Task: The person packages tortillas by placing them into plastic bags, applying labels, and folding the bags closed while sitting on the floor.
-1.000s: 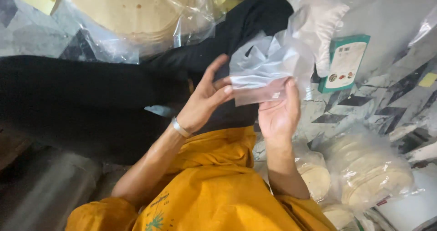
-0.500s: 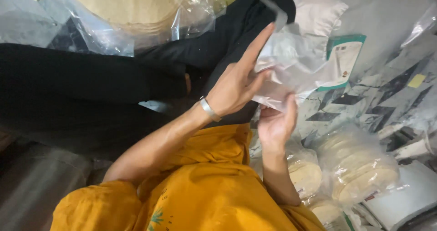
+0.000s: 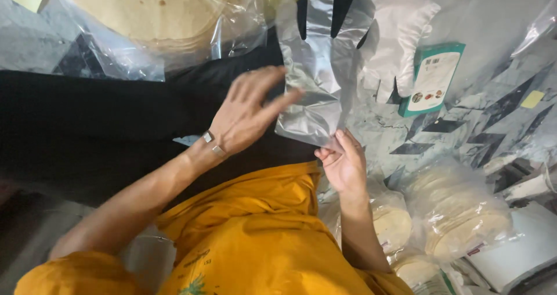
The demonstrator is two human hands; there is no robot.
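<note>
A clear plastic disposable glove [image 3: 318, 57] hangs spread out above my lap, fingers pointing away from me. My right hand [image 3: 343, 161] pinches its cuff at the lower edge. My left hand [image 3: 248, 110], with a metal bracelet at the wrist, has its fingers apart and its fingertips at the glove's opening on the left side. A second clear glove [image 3: 400, 33] lies flat on the floor just to the right of the held one.
A green and white card packet [image 3: 434, 80] lies to the right of the gloves. Bags of round flatbreads sit at the lower right [image 3: 458, 219] and a larger bag of flatbreads at the top left [image 3: 151, 10]. My black-clad leg [image 3: 87, 126] stretches left.
The crumpled glove has been opened out flat and lifted. My left hand drew back from inside it to its left edge, while my right hand keeps hold of the cuff.
</note>
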